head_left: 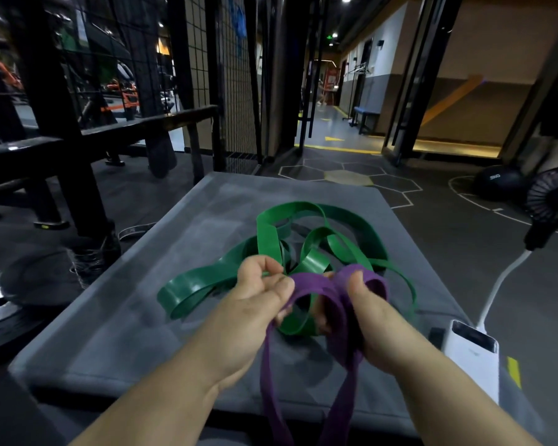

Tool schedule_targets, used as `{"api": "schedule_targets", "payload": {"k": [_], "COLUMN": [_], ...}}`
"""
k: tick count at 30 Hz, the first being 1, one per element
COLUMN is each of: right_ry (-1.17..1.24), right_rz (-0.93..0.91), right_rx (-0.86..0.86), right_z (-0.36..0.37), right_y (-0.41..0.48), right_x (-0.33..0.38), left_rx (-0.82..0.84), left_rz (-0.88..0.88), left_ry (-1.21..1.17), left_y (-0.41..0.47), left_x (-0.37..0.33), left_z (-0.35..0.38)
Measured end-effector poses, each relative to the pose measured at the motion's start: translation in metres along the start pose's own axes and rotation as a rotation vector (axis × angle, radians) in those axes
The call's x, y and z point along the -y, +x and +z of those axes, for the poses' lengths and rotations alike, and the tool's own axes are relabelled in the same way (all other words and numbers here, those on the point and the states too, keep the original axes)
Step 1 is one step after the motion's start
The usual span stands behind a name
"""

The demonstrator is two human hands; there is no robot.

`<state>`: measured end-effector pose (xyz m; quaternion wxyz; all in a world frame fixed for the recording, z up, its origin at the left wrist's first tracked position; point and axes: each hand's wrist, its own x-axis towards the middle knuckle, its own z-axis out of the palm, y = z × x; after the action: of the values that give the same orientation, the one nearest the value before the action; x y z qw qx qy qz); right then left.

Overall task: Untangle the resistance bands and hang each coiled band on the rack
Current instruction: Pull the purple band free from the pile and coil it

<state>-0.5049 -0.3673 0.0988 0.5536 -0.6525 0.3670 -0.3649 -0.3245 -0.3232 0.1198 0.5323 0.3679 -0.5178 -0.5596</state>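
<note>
Left hand (264, 292) curled, flat purple rubber band (339, 342) pinched; right hand (366, 305) closed round same band. Wide green rubber band (269, 239) heaped on grey padded mat (136, 320), one loop seemingly threaded through purple. Judged early: bands tangled, nothing coiled, nothing hung

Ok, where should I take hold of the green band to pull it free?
Likely the green band by its left-end loop: it lies open on the grey mat, clear of the purple band. Come from the left; the middle is tangled.
</note>
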Motion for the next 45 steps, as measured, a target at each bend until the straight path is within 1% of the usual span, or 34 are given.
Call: {"api": "schedule_targets", "payload": {"k": [2,3,4,6,7,9,11,12,15,17,19,22,26,28,30,32,35,38,39,42,45], "right_ry": [0.005,0.001,0.005,0.058,0.101,0.187,0.235,0.236,0.227,0.276,0.333,0.398,0.416,0.423,0.455,0.511,0.604,0.700,0.728,0.768,0.795], "right_rz": [-0.010,-0.009,0.009,0.080,0.105,0.119,0.134,0.143,0.144,0.155,0.200,0.282,0.227,0.214,0.198,0.171,0.077,0.044,0.047,0.034,0.021], "right_rx": [0.235,0.319,0.356,0.347,0.348,0.350,0.344,0.356,0.453,0.550,0.639,0.759,0.857,0.893,0.926,0.950,0.971,0.933,0.920,0.886,0.850], "right_z": [0.008,0.011,0.014,0.018,0.020,0.022,0.023,0.023,0.025,0.029,0.031,0.031,0.032,0.035,0.036,0.036,0.035,0.032,0.032,0.030,0.029], "right_y": [-0.007,-0.010,-0.012,-0.013,-0.013,-0.012,-0.012,-0.012,-0.012,-0.013,-0.014,-0.017,-0.019,-0.019,-0.018,-0.019,-0.021,-0.021,-0.021,-0.020,-0.020], "right_x": [0.003,0.005,0.007,0.007,0.006,0.005,0.004,0.004,0.004,0.004,0.006,0.007,0.006,0.003,0.002,0.005,0.012,0.014,0.014,0.017,0.021], "left_rx": [0.005,0.028,0.064,0.134,0.144,0.100,0.048,0.037,0.073,0.105,0.133,0.192,0.249,0.265,0.281,0.268,0.215,0.251,0.255,0.228,0.241], "left_rz": [0.021,0.018,0.006,-0.034,-0.045,-0.037,0.019,0.048,0.087,0.104,0.104,0.073,0.014,-0.057,-0.090,-0.107,-0.125,-0.175,-0.178,-0.175,-0.116], "left_ry": [-0.023,-0.022,-0.009,0.053,0.105,0.299,0.537,0.614,0.729,0.782,0.763,0.581,0.306,0.123,0.030,0.058,0.332,0.474,0.491,0.443,0.355], "left_y": [-0.001,-0.002,-0.003,-0.006,-0.007,-0.007,-0.007,-0.007,-0.008,-0.009,-0.006,-0.001,0.005,0.006,0.005,0.004,0.006,0.004,0.003,0.001,-0.005], "left_x": [-0.008,-0.010,-0.011,-0.015,-0.018,-0.023,-0.027,-0.028,-0.034,-0.037,-0.038,-0.033,-0.019,-0.013,-0.009,-0.007,0.003,0.008,0.008,0.014,0.012], "left_z": [-0.003,-0.005,-0.007,-0.011,-0.013,-0.017,-0.024,-0.027,-0.029,-0.032,-0.038,-0.045,-0.055,-0.058,-0.057,-0.050,-0.043,-0.034,-0.030,-0.019,-0.011]}}
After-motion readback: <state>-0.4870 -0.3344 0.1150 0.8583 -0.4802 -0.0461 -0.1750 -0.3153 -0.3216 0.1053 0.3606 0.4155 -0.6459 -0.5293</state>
